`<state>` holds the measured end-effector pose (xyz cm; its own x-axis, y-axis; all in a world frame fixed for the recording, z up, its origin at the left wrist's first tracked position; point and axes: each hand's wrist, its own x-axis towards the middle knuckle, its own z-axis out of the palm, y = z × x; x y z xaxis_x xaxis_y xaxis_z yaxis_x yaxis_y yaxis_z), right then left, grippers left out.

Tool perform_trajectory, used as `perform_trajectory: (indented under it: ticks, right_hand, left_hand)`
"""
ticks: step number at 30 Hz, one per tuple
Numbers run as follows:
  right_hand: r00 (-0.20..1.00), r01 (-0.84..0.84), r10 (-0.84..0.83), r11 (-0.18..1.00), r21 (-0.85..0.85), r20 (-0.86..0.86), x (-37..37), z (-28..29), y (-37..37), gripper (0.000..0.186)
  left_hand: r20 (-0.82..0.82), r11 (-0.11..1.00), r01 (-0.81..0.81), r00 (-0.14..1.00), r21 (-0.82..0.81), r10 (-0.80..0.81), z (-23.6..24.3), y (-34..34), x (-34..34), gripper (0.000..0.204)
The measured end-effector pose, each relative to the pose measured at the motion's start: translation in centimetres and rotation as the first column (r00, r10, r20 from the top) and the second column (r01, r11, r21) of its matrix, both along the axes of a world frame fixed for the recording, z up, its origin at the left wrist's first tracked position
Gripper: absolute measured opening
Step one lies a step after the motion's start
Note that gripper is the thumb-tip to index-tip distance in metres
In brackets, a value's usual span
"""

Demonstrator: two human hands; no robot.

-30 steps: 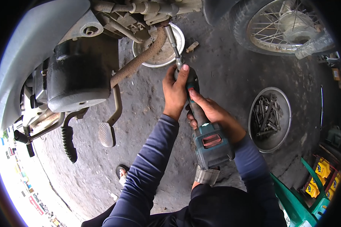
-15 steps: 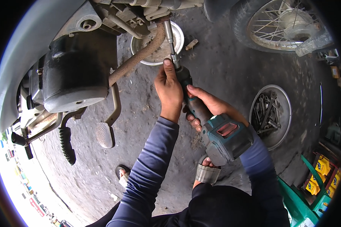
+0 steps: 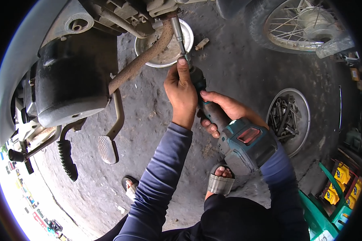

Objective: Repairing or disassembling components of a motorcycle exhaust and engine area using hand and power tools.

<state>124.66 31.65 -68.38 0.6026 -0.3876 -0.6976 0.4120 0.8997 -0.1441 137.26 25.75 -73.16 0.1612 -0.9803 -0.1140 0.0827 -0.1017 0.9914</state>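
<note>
- Right grip (image 3: 234, 110) was closed around the handle of a teal-and-black cordless power tool (image 3: 216, 115), thumb on its upper side and fingertips curled beneath.
- Left grip (image 3: 182, 95) held the same tool farther forward, at its neck, thumb laid along the front end; its other fingers were mostly hidden.
- Between and ahead of both hands ran the tool, its thick rear end hanging over the right sleeve (image 3: 277, 168).
- From its front, a slim metal shaft (image 3: 181, 44) reached up to a socket (image 3: 175, 26), whose far end met the underside of a motorcycle; the exact contact was too small to tell.
- Close on the socket's left, a rusty pipe (image 3: 138, 61) slanted past, crowding that side.
- Below them on the floor (image 3: 237, 72) sat a pale round basin (image 3: 169, 59), partly covered by pipe and socket.
- To the right, a metal bowl (image 3: 298, 139) held wrenches (image 3: 284, 116), apart from the hands, with a spoked wheel (image 3: 299, 26) above it in view.
- Well left hung a ridged foot pedal (image 3: 108, 149).
</note>
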Motion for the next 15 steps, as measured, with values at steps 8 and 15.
perform_trajectory:
  ticks: [8,15]
  right_hand:
    - [0.998,0.000,0.001,1.000,0.020,-0.070,0.1,0.1,-0.1,0.043]
    - [0.991,0.113,-0.115,0.993,-0.025,-0.069,0.0,1.2,0.1,0.046]
  left_hand:
    - [0.054,0.998,0.002,0.999,-0.070,0.002,-0.5,-0.2,0.0,0.053]
    - [0.051,0.999,0.003,0.999,-0.049,-0.001,-0.4,-0.1,-0.1,0.054]
